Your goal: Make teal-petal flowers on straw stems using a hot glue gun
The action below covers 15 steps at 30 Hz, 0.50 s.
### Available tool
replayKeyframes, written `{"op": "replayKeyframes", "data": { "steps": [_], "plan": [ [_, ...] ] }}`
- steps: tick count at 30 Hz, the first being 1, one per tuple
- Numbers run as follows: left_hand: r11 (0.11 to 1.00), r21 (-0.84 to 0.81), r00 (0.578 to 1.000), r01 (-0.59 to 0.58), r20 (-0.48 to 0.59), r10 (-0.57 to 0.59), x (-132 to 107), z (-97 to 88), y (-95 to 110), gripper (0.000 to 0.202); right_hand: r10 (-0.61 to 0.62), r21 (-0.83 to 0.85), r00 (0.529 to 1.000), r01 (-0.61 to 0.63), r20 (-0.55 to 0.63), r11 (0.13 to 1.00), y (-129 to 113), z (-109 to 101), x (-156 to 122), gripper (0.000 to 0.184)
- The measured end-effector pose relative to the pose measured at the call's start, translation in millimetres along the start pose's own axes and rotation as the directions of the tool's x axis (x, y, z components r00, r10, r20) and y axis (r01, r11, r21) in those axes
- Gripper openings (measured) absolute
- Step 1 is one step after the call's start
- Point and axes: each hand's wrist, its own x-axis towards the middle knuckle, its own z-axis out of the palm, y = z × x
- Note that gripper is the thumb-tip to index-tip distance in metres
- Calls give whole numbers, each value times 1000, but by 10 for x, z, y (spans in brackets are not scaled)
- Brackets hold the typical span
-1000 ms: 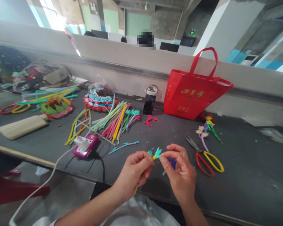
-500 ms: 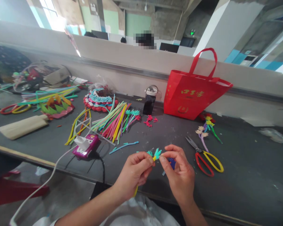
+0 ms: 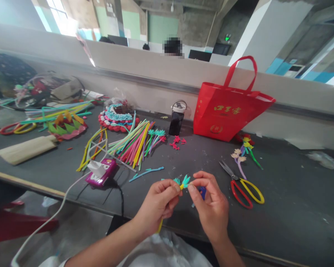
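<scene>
Near the table's front edge, my left hand (image 3: 164,198) pinches a small pipe-cleaner flower (image 3: 186,181) with teal petals and a yellow base. Its yellow stem shows below that hand. The thumb and fingertips of my right hand (image 3: 211,202) close on the tip of a teal petal. Behind the right fingers, a dark blue object (image 3: 202,193) is mostly hidden. Scissors (image 3: 241,185) with one red and one yellow handle lie spread to the right. A light-blue pipe cleaner (image 3: 146,173) lies to the left, beyond my left hand.
A pile of coloured pipe cleaners (image 3: 133,144) lies left of a black bottle (image 3: 176,121). A red bag (image 3: 228,111) stands against the partition. Finished flowers (image 3: 238,155) rest beyond the scissors. A purple power socket (image 3: 102,173) with a white cable sits at left.
My right hand shifts very slightly to the left, still at the petal tip. My left hand keeps its pinch on the flower.
</scene>
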Motion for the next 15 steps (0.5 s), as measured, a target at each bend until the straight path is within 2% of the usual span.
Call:
{"op": "replayKeyframes", "data": {
  "steps": [3, 7, 15],
  "plan": [
    [1000, 2, 1000, 18, -11, -18, 1, -4, 13, 20, 41, 81, 999, -42, 16, 996, 5, 1, -12, 7],
    [1000, 2, 999, 25, -21, -25, 17, -25, 3, 17, 31, 103, 1000, -31, 6, 994, 26, 0, -30, 6],
    [999, -3, 999, 45, -10, -45, 6, -19, -3, 17, -107, -55, 994, 107, 8, 993, 7, -8, -15, 2]
  ]
}}
